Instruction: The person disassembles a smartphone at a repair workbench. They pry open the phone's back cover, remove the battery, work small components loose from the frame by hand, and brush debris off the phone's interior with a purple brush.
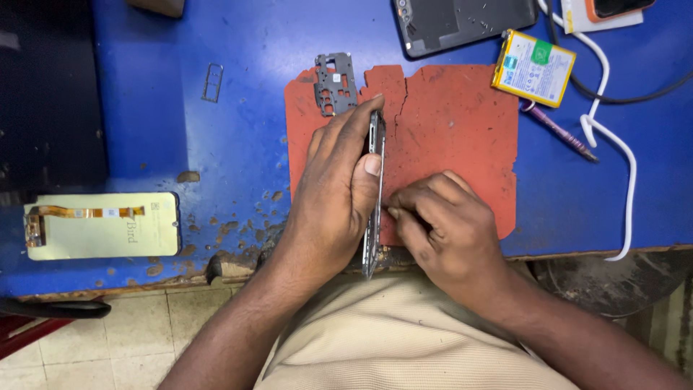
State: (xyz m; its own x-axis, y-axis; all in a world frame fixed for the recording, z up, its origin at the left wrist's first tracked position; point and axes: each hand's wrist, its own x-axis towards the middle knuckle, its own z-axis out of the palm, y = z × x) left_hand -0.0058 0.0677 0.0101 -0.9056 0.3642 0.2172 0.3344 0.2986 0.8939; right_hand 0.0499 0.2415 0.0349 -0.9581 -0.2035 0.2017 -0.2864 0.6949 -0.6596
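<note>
Blue and badly chipped, the worktop (238, 144) carries a cracked red mat (447, 123), and that is where I have both hands working. My left hand (336, 188) is closed around a phone frame (374, 209) stood on its long edge, thumb pressed flat to one face and fingers wrapped over the other. My right hand (444, 224) is curled into a near fist, its fingertips pinched against the frame's side at mid-length; whether they hold a small tool I cannot tell.

I judge the frame light, thin and stiff but easy to bend or crack, so it wants holding by the rails, not the faces. Both wrists rest low over the mat, forearms coming in from the worktop's near edge.

Just beyond the left fingers lies a grey metal bracket (335, 83). Farther right sit a yellow battery (533, 68), a purple tool (559, 131) and a white cable (613, 144). A dark phone back (462, 22) lies at the top, a pale screen panel (101, 227) far left.
</note>
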